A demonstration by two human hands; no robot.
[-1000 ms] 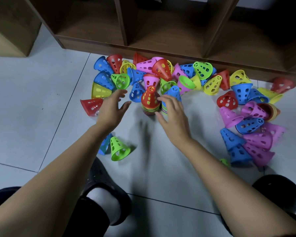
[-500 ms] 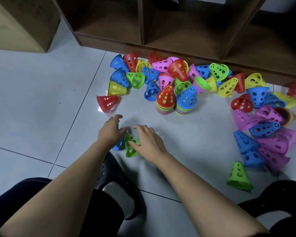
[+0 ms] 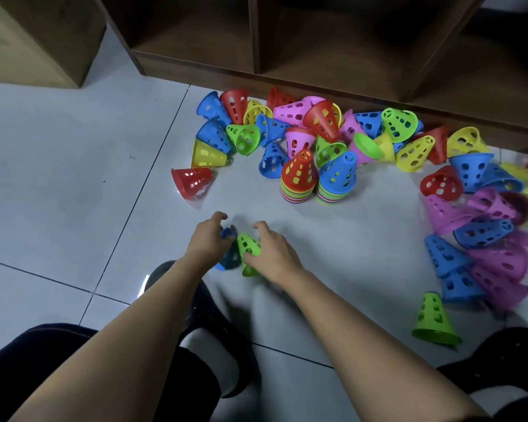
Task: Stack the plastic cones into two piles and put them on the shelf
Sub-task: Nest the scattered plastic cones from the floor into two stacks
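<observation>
Change: Both hands have come back toward us from the two piles. We now see the left hand (image 3: pixel 206 242) and right hand (image 3: pixel 275 254) closing on two cones they were only touching half a second ago. The green cone (image 3: pixel 248 245) has tipped so its narrow end points away from us.
Floor (image 3: pixel 58 178): pale tiles with dark joints carry all the cones we see.
Shelf (image 3: pixel 195 68): dark wood at the top of our view, with open compartments at floor level. No cone is in it yet.
Wooden box (image 3: pixel 37 38): lighter wood, at the top left, apart from the shelf.
Loose cones (image 3: pixel 302 123): red, blue, yellow, green and pink, mostly on their sides. We see them banked along the shelf's foot and curving down the right side.
Shoe (image 3: pixel 162 272): black, just beside the left forearm.
Red-topped pile (image 3: pixel 299 178): upright, in front of the loose cones.
Blue-topped pile (image 3: pixel 337 178): upright, touching the red-topped pile on its right.
Left hand: fingers curled round the blue cone (image 3: pixel 227 258), forefinger bent above it.
Right hand: thumb arched over and fingers wrapped under the green cone.
Blue cone: mostly hidden by the left hand, low on the floor.
Green cone: tilted, just beside the blue cone between our two hands. It is well apart from both piles.
</observation>
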